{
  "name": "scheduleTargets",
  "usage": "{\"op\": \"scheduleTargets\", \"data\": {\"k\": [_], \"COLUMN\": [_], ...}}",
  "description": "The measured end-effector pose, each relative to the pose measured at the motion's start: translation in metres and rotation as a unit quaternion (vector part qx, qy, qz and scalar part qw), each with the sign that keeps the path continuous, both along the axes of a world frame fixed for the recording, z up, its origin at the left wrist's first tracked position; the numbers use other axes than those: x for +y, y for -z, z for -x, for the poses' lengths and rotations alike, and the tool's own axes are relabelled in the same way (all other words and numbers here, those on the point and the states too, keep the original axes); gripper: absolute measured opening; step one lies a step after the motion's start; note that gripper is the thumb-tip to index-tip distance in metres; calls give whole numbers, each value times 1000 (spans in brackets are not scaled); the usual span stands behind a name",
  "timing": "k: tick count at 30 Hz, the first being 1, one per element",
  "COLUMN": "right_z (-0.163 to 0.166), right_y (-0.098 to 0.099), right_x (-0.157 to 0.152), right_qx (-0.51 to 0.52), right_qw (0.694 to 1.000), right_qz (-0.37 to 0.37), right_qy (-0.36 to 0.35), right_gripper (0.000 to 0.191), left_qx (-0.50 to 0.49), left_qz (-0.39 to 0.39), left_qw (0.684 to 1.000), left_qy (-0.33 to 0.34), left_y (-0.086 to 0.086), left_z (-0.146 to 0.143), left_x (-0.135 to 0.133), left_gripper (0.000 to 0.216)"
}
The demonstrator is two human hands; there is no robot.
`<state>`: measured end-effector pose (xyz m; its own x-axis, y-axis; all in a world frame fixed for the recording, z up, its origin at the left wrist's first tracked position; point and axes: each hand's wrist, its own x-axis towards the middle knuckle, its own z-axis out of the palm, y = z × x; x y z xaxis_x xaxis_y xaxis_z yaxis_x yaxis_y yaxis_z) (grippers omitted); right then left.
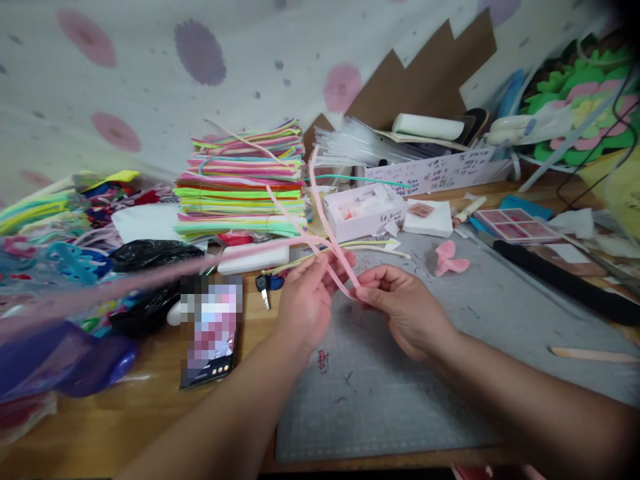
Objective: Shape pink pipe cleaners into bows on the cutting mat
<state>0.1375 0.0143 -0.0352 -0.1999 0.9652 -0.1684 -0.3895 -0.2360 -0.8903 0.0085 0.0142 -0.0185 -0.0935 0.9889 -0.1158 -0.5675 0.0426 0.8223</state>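
Pink pipe cleaners (324,212) are held between my two hands above a grey cutting mat (350,400). One long pink strand stretches off to the left edge, blurred. My left hand (311,293) pinches the strands a little above their lower end. At that lower end, where they come together, the fingers of my right hand (395,300) are closed on them. Whether the strands are twisted together there, I cannot tell. A shaped pink fuzzy piece (449,259) lies on the mat beyond my right hand.
Bundled coloured pipe cleaners (243,200) are stacked at the back. A phone (210,333) and a key (265,293) lie left of the mat. Behind stands a small white box (365,213). A long black object (565,280) and a wooden stick (595,355) lie at the right.
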Motion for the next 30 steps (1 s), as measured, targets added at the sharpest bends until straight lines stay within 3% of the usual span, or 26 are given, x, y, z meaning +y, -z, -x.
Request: {"op": "scheduleTargets", "data": {"k": [4, 8, 16, 23, 26, 30], "right_z": [-1, 0, 3, 3, 2, 2], "right_y": [4, 5, 3, 4, 4, 4], "right_x": [3, 2, -3, -2, -1, 2], "right_qx": [-42, -58, 38, 78, 89, 84], "right_qw": [999, 998, 994, 992, 993, 995], "right_qz": [-30, -8, 85, 89, 75, 59], "right_qy": [14, -19, -60, -52, -32, -3], "right_gripper": [16, 17, 23, 20, 17, 16], "left_qx": [19, 20, 6, 21, 58, 186], "left_qz": [2, 22, 4, -17, -32, -50], "left_qw": [1000, 999, 1000, 1000, 998, 977], "left_qy": [-9, -31, -27, 0, 24, 87], "left_y": [0, 1, 5, 7, 7, 7], "left_z": [-2, -3, -7, -2, 2, 6], "left_x": [0, 0, -2, -1, 1, 3], "left_gripper": [21, 22, 23, 25, 28, 31]}}
